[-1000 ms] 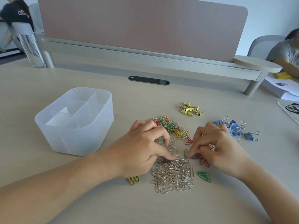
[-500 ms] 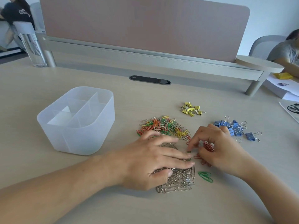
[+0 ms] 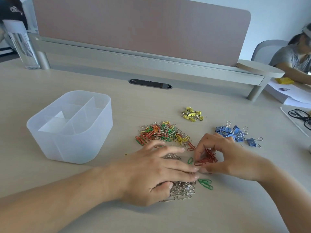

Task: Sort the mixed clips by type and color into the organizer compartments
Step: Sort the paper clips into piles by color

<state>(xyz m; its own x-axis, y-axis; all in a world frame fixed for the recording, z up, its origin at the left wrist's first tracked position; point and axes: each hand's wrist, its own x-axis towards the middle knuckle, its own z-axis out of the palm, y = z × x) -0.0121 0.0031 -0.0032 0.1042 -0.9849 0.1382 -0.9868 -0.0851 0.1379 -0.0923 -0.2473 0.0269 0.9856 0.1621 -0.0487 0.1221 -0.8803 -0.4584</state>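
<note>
Left hand, fingers spread flat, presses the silver clips. Right hand pinches the red clips on the surface. The organizer stands well apart, at left. Risk: tangled red clips may drag the nearby green clip along, mixing colours.

Left hand: palm down, fingers straight, upon silver clip pile. Right hand: right of pile, fingers curled round red clips.
</note>
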